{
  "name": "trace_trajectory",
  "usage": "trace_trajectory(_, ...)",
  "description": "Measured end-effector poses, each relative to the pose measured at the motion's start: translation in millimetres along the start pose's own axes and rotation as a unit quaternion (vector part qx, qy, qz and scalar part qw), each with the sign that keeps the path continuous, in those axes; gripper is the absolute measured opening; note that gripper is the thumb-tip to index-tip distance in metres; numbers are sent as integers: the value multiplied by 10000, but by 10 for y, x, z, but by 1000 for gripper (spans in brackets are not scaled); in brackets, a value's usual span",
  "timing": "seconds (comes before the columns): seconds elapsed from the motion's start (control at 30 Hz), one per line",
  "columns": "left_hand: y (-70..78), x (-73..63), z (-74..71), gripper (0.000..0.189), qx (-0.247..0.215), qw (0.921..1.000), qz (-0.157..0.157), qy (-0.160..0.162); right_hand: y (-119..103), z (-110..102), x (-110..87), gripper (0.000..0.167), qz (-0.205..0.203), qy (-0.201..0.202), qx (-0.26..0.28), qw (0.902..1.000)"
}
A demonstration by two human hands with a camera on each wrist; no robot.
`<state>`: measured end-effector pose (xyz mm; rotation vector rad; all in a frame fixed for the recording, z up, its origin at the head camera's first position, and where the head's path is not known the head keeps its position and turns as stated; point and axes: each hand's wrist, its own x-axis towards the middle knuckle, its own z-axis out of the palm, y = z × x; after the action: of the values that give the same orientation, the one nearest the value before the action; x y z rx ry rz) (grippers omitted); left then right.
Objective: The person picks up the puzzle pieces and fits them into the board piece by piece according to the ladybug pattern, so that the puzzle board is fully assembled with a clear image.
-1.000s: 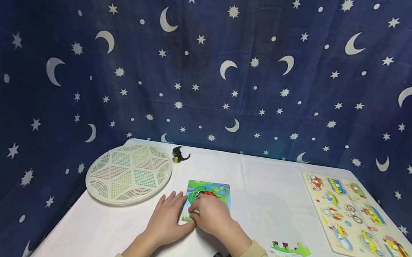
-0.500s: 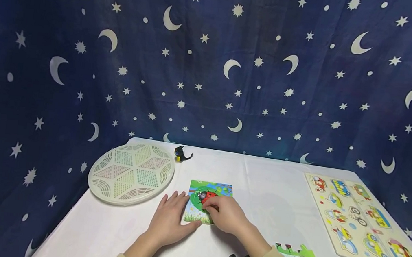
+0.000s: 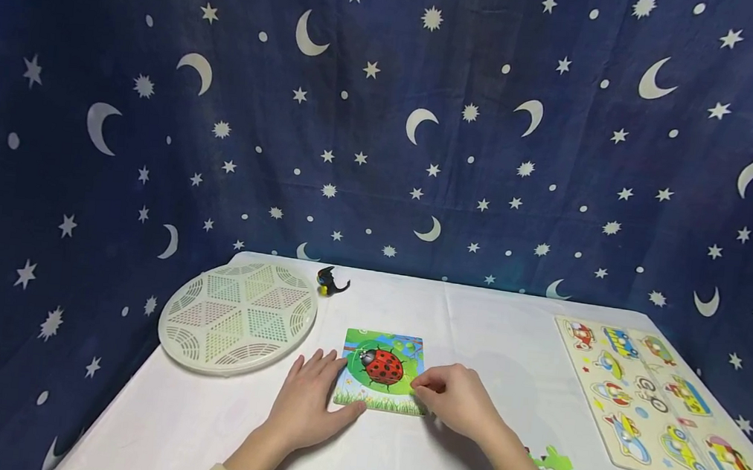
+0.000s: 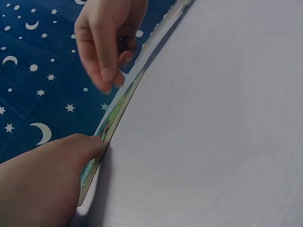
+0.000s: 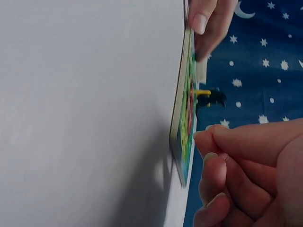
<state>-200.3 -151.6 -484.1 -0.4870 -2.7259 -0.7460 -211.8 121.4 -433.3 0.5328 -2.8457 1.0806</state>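
A small square ladybug puzzle (image 3: pixel 381 370) lies on the white tabletop, its red ladybug fully in sight in the head view. Along its left side and near edge rests my left hand (image 3: pixel 313 401), fingers stretched out, the thumb touching the near edge; the left wrist view shows that thumb on the puzzle's rim. By the puzzle's right side is my right hand (image 3: pixel 459 400), fingers curled, thumb and index fingertips together. Nothing shows between those fingertips in the right wrist view. Loose green puzzle pieces (image 3: pixel 554 463) lie to the right, partly hidden behind my right forearm.
A round perforated board (image 3: pixel 237 320) stands at the left of the table. Behind the puzzle sits a small black and yellow toy figure (image 3: pixel 330 282). A wooden vehicle puzzle board (image 3: pixel 657 405) lies at the right. A blue moon-and-star curtain (image 3: pixel 387 116) hangs behind the table.
My right hand has moved rightward off the middle of the ladybug puzzle to its right side, uncovering the ladybug. The left hand has stayed in place at the left edge.
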Motion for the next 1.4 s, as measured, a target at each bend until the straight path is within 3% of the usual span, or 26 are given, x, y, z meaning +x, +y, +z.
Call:
trace_trajectory(0.43, -9, -5, -4, 74, 8, 10000, -50, -64, 284, -388, -246, 15, 862, -160, 16, 9961)
trace_trajectory(0.63, 4, -12, 6, 74, -40, 9999, -81, -93, 447, -547, -400, 7, 1005, -714, -325, 9918)
trace_trajectory(0.73, 4, -10, -11, 74, -13, 9999, 9, -147, 534, -654, -502, 16, 1123, -1041, -427, 9873)
trace_trajectory(0.9, -48, 18, -98, 72, 107, 9994, 178, -287, 648, -846, -647, 43, 1081, -1419, -580, 9823)
trace_trajectory(1.03, -105, 39, -146, 71, -70, 9984, 229, -508, 693, -934, -716, 54, 1260, -1593, -724, 9765)
trace_trajectory(1.13, -134, 35, -159, 70, -264, 9977, 163, -599, 710, -944, -742, 55, 1355, -1650, -796, 9737)
trace_trajectory(1.3, -131, 15, -146, 68, -452, 9978, 96, -483, 741, -947, -790, 43, 912, -1734, -682, 9783)
trace_trajectory(1.4, -109, 8, -107, 68, -446, 9982, 53, -398, 746, -942, -801, 39, 972, -1763, -607, 9776)
